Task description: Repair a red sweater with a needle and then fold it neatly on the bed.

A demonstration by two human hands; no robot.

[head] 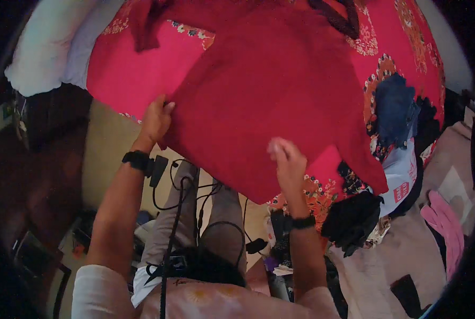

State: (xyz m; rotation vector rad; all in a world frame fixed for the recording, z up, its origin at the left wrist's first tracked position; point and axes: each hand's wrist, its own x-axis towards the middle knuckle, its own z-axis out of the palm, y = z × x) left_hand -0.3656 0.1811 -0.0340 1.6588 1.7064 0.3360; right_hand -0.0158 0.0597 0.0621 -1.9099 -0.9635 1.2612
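A dark red garment (pixel 261 99) is spread wide before me over a bright pink floral-patterned bedspread (pixel 137 79), one sleeve reaching to the lower right. My left hand (pixel 157 121) pinches the garment's left edge near its lower corner. Over the lower right part of the cloth is my right hand (pixel 291 161), its fingers curled and blurred; whether it grips a fold cannot be made out. The garment's lower corner hangs over the bedspread's near edge, above my legs.
Blue denim clothing (pixel 395 109), a white bag (pixel 401 179) with print and a heap of black cloth (pixel 353 219) lie to the right. Farther right is pink cloth (pixel 444 231). Black cables (pixel 199 215) hang before my legs. White bedding (pixel 50 52) is at upper left.
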